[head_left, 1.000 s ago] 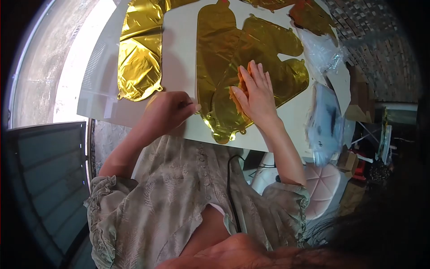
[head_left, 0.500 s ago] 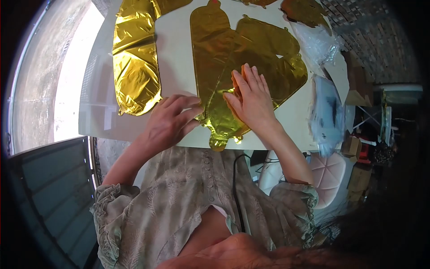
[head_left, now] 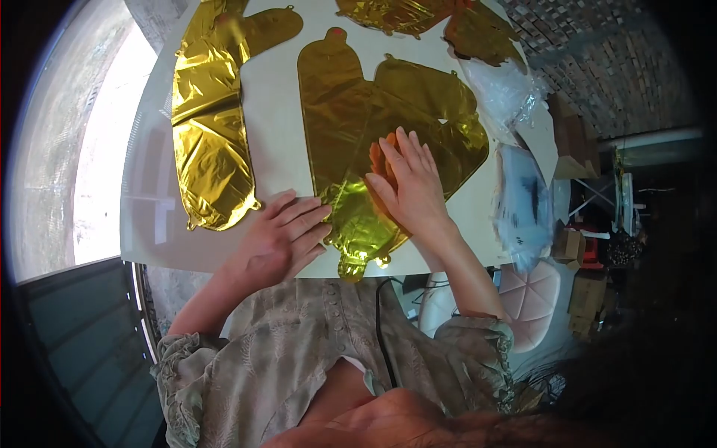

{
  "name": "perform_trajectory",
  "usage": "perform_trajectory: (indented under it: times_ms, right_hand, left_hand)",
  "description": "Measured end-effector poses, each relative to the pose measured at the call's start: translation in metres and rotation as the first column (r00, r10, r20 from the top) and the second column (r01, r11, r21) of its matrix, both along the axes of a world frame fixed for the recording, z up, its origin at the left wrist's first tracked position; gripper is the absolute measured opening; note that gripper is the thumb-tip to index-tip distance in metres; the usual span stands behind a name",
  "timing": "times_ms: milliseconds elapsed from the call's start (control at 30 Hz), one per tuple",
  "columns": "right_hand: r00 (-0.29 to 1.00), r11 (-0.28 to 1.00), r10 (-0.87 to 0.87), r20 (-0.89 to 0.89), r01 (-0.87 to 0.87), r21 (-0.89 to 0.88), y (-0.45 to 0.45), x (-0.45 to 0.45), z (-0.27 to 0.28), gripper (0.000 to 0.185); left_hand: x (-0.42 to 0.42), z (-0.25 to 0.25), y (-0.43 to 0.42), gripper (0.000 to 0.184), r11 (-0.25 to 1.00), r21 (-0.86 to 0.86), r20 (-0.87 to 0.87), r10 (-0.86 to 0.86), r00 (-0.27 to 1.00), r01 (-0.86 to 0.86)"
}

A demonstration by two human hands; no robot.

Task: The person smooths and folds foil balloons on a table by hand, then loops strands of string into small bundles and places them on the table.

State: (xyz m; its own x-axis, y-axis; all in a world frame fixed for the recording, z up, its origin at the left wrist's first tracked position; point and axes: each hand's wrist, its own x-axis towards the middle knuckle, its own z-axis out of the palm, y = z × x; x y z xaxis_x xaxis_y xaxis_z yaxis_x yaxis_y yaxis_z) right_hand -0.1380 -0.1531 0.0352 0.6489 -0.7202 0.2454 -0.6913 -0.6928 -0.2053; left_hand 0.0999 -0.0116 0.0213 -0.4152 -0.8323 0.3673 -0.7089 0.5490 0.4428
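Note:
A flat gold foil balloon (head_left: 336,142) lies on the white table in front of me, its narrow tabbed end at the near edge. My right hand (head_left: 411,183) rests flat on its lower right part, fingers stretched out, with the hand's orange reflection in the foil. On the other side, my left hand (head_left: 280,237) lies with fingers extended, the fingertips at the balloon's lower left edge. Another gold foil piece (head_left: 213,149) lies to the left, its rounded end beyond my left hand.
More gold foil (head_left: 396,15) lies at the table's far side. Clear plastic (head_left: 504,93) and a plastic-wrapped packet (head_left: 523,201) are along the right of the white table (head_left: 272,112). A pale padded seat (head_left: 530,302) and cardboard boxes (head_left: 586,295) stand below right.
My left hand has gone from curled fingers at the balloon's edge to spread and flat. My right hand stays on the foil. The whole view has shifted, so the table appears lower.

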Motion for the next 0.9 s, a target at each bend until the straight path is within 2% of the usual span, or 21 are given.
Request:
perform_trajectory:
  times_ms: [67,333,367,433,467,533,567,600,667,733,767,833,867,900]
  right_hand:
    - [0.999,1.000,0.004,-0.047,-0.003,0.010,-0.007,0.000,-0.003,0.059]
    - [0.999,1.000,0.016,-0.051,-0.015,0.016,-0.007,0.004,-0.001,0.059]
    - [0.999,0.999,0.010,-0.036,-0.009,0.032,-0.007,0.007,0.002,0.058]
    - [0.995,0.995,0.098,0.013,-0.098,0.025,-0.007,0.007,0.007,0.055]
    - [0.988,0.989,0.145,0.050,-0.146,0.007,-0.006,0.011,0.011,0.053]
    - [0.972,0.973,0.228,0.060,-0.230,0.022,0.004,0.031,0.027,0.048]
    - [0.938,0.937,0.345,0.036,-0.346,0.046,0.012,0.043,0.031,0.046]
    - [0.892,0.889,0.452,0.014,-0.452,0.075,0.021,0.055,0.033,0.045]
    - [0.846,0.843,0.534,0.002,-0.533,0.073,0.042,0.094,0.031,0.043]
    - [0.733,0.732,0.680,0.008,-0.679,-0.053,0.055,0.126,0.023,0.037]
    - [0.725,0.724,0.689,0.012,-0.688,-0.053,0.055,0.138,0.017,0.037]
    - [0.650,0.613,0.744,-0.158,-0.757,-0.226,0.052,0.155,0.000,0.029]
    - [0.640,0.604,0.752,-0.157,-0.765,-0.225,0.050,0.159,-0.004,0.029]
    - [0.650,0.642,0.758,-0.046,-0.757,-0.122,0.047,0.161,-0.006,0.025]
  left_hand:
    - [-0.001,-0.001,0.001,0.036,1.000,-0.007,-0.002,0.004,1.000,-0.004]
    - [0.001,0.003,0.001,0.035,0.999,-0.008,0.003,0.031,1.000,-0.031]
    - [0.002,0.002,0.002,0.034,0.997,-0.083,0.013,0.012,1.000,-0.011]
    - [0.013,0.003,0.015,0.032,0.980,-0.199,0.026,0.025,0.999,-0.019]
    - [0.022,0.004,0.024,0.032,0.979,-0.197,0.037,0.067,0.997,-0.058]
    - [0.045,0.003,0.047,0.036,0.935,-0.224,-0.185,0.238,0.954,-0.276]
    - [0.059,0.010,0.058,0.038,0.896,-0.125,-0.198,0.398,0.896,-0.426]
    - [0.075,0.011,0.065,0.038,0.889,-0.116,-0.192,0.417,0.888,-0.443]
    - [0.105,0.012,0.072,0.037,0.836,-0.069,0.010,0.546,0.838,-0.544]
    - [0.113,0.007,0.076,0.038,0.841,-0.027,0.023,0.541,0.841,-0.540]
    - [0.116,0.004,0.078,0.040,0.850,0.000,0.027,0.526,0.850,-0.527]
    - [0.116,0.001,0.079,0.042,0.846,0.008,0.019,0.533,0.846,-0.533]
    - [0.117,0.000,0.080,0.043,0.847,0.018,0.008,0.531,0.847,-0.531]
    - [0.118,-0.001,0.080,0.043,0.840,0.018,0.007,0.543,0.840,-0.543]
